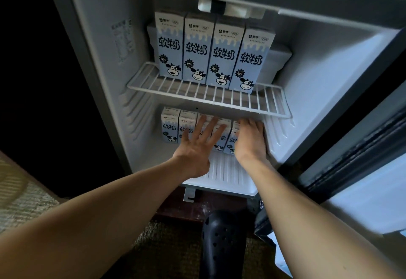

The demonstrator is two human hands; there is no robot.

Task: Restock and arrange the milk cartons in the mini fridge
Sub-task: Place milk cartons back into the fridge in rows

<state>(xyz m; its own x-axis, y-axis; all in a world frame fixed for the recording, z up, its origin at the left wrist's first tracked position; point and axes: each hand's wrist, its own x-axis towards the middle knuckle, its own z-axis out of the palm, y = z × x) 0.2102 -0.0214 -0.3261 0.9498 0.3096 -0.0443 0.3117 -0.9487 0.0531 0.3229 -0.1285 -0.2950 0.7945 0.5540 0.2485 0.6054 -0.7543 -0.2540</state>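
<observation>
Four lower cartons (169, 127) stand upright in a row on the fridge floor, at the back, side by side and touching, cow faces turned to me. My left grip (195, 149) is released: fingers straight and spread, laid flat across the fronts of the two middle cartons, grasping nothing. My right grip (250, 140) is released too, at 3 o'clock from the left one, its palm lying against the outer side of the rightmost carton with fingers reaching inward; their tips are lost in the shadow under the shelf (197, 94).

At 12 o'clock from that row, on the white wire shelf, four taller upper cartons (216, 54) stand upright, shoulder to shoulder, set back from the shelf's front rail. A pale flat slab stands behind them against the back wall.

The fridge (98, 36) is open, with its door (351, 164) swung out at 3 o'clock. At 6 o'clock, below the fridge, a dark perforated shoe (222, 241) rests on the floor. Patterned carpet (26, 201) shows at 8 o'clock.
</observation>
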